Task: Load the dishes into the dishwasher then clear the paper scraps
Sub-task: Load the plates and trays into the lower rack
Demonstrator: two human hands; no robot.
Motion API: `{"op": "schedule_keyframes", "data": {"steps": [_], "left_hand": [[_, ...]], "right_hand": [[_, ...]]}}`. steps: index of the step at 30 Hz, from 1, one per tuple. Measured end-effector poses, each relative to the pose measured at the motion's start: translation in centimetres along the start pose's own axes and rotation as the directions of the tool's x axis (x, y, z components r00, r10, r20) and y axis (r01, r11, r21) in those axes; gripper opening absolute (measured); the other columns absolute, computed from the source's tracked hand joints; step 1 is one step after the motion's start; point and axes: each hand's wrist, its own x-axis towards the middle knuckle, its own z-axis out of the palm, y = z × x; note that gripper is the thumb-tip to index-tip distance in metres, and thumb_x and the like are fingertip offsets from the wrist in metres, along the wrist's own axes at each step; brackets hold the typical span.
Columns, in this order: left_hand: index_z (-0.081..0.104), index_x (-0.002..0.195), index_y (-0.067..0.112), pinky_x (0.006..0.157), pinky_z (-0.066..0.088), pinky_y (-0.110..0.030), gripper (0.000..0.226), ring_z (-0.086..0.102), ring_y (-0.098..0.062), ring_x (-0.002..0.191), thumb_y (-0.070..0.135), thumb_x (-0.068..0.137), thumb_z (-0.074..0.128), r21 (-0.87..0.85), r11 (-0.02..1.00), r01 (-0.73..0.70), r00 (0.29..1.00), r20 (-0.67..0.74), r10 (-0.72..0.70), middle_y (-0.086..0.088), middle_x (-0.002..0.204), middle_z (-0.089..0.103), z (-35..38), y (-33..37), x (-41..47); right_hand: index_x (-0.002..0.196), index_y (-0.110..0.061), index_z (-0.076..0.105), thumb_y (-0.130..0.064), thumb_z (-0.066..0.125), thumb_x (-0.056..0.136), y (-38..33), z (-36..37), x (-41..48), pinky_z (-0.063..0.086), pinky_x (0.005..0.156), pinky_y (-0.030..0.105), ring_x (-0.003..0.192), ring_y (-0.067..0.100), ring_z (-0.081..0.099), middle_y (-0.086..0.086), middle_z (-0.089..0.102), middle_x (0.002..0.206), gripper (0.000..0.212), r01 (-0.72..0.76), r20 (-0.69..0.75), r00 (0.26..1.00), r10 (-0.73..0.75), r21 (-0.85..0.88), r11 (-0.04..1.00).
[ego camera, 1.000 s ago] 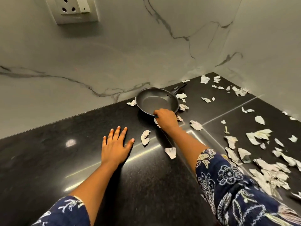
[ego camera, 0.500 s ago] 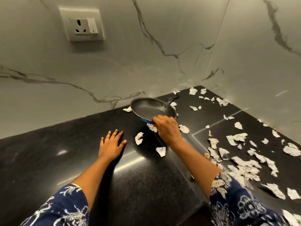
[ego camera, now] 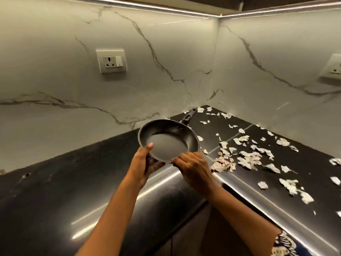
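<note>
A small black frying pan [ego camera: 168, 141] is lifted off the black countertop [ego camera: 55, 182], its handle pointing away toward the wall corner. My left hand [ego camera: 144, 165] grips the pan's near-left rim, thumb inside. On the near-right rim my right hand [ego camera: 193, 168] pinches the edge. Torn white paper scraps [ego camera: 247, 157] lie scattered over the right part of the counter, with a crumpled heap just right of my right hand. No dishwasher is in view.
White marble walls meet in a corner behind the pan. A wall socket [ego camera: 111, 60] sits on the left wall and another [ego camera: 332, 69] at the right edge. The counter's shiny front edge [ego camera: 258, 196] runs diagonally below my arms.
My left hand left the counter and took the pan's rim. Both hands have raised the pan off the counter and drawn it toward me; the view tilted upward.
</note>
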Motion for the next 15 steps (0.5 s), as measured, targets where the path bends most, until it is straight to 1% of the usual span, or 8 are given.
{"op": "schedule_keyframes", "data": {"steps": [3,6,7,8,10,12,13,15], "left_hand": [[0.053,0.105,0.011,0.059,0.059,-0.035,0.016,0.064,-0.033,0.094,0.004,0.093,0.045,-0.024,0.999,-0.024,0.998,-0.055,0.023,-0.018,0.105,0.063,-1.3,-0.2,-5.3],[0.053,0.095,0.013,0.058,0.058,-0.037,0.02,0.062,-0.027,0.083,-0.002,0.09,0.042,0.007,1.0,-0.028,0.997,-0.075,0.028,-0.013,0.094,0.06,-3.1,-0.7,-10.6],[0.053,0.094,0.014,0.059,0.057,-0.038,0.022,0.061,-0.025,0.081,-0.003,0.09,0.041,0.029,0.999,-0.032,0.997,-0.074,0.034,-0.011,0.092,0.06,-3.9,-1.0,-12.2],[0.054,0.094,0.015,0.06,0.057,-0.039,0.024,0.061,-0.023,0.079,-0.004,0.089,0.041,0.058,0.998,-0.031,0.997,-0.071,0.035,-0.01,0.091,0.06,-4.7,-1.3,-13.7],[0.056,0.098,0.018,0.061,0.056,-0.038,0.028,0.06,-0.022,0.078,-0.004,0.088,0.042,0.145,0.989,-0.034,0.998,-0.044,0.041,-0.009,0.091,0.059,-6.3,-1.9,-16.4],[0.056,0.105,0.02,0.058,0.054,-0.035,0.033,0.061,-0.021,0.077,-0.005,0.088,0.043,0.227,0.973,-0.043,0.999,0.031,0.037,-0.007,0.092,0.061,-7.3,-2.5,-19.4],[0.056,0.107,0.02,0.057,0.054,-0.033,0.035,0.063,-0.018,0.074,-0.006,0.088,0.043,0.263,0.964,-0.05,0.996,0.081,0.03,-0.006,0.091,0.061,-7.6,-3.0,-20.9],[0.056,0.108,0.022,0.055,0.055,-0.029,0.039,0.065,-0.012,0.067,-0.009,0.087,0.044,0.315,0.946,-0.071,0.984,0.177,0.015,-0.001,0.086,0.065,-8.1,-4.1,-23.1]], "right_hand": [[0.093,-0.024,0.064,-0.018,0.066,0.085,-4.4,-2.4,-3.1,0.042,0.061,0.03,0.068,0.017,0.056,-0.004,0.061,0.078,0.011,-0.021,0.017,1.0,0.02,0.042,0.999],[0.097,-0.021,0.067,-0.035,0.056,0.09,-8.1,-4.9,-5.6,0.044,0.071,0.028,0.076,0.015,0.062,-0.004,0.067,0.087,0.019,-0.039,0.061,0.998,0.03,0.15,0.988],[0.098,-0.02,0.068,-0.043,0.053,0.09,-9.3,-6.2,-6.3,0.044,0.076,0.025,0.081,0.014,0.063,-0.003,0.069,0.091,0.028,-0.119,0.093,0.991,0.096,0.291,0.949],[0.099,-0.02,0.068,-0.047,0.051,0.088,-10.7,-8.0,-7.0,0.044,0.081,0.022,0.086,0.013,0.063,0.001,0.069,0.095,0.034,-0.285,0.133,0.959,0.252,0.486,0.826],[0.099,-0.023,0.066,-0.048,0.051,0.088,-12.3,-10.8,-8.7,0.047,0.086,0.021,0.095,0.013,0.063,0.004,0.068,0.1,0.031,-0.545,0.265,0.754,0.601,0.764,0.346],[0.097,-0.033,0.062,-0.043,0.052,0.092,-12.5,-13.6,-11.0,0.05,0.085,0.028,0.098,0.016,0.062,0.0,0.067,0.102,0.015,-0.651,0.293,0.497,0.817,0.749,0.127],[0.097,-0.033,0.06,-0.036,0.053,0.094,-12.0,-14.7,-12.9,0.048,0.082,0.031,0.101,0.017,0.06,-0.002,0.065,0.105,0.008,-0.689,0.3,0.34,0.891,0.725,0.019],[0.111,-0.027,0.053,-0.032,0.052,0.095,-11.3,-16.8,-16.2,0.044,0.082,0.036,0.108,0.019,0.052,0.0,0.056,0.118,0.017,-0.599,0.486,0.041,0.873,0.711,-0.367]]}}
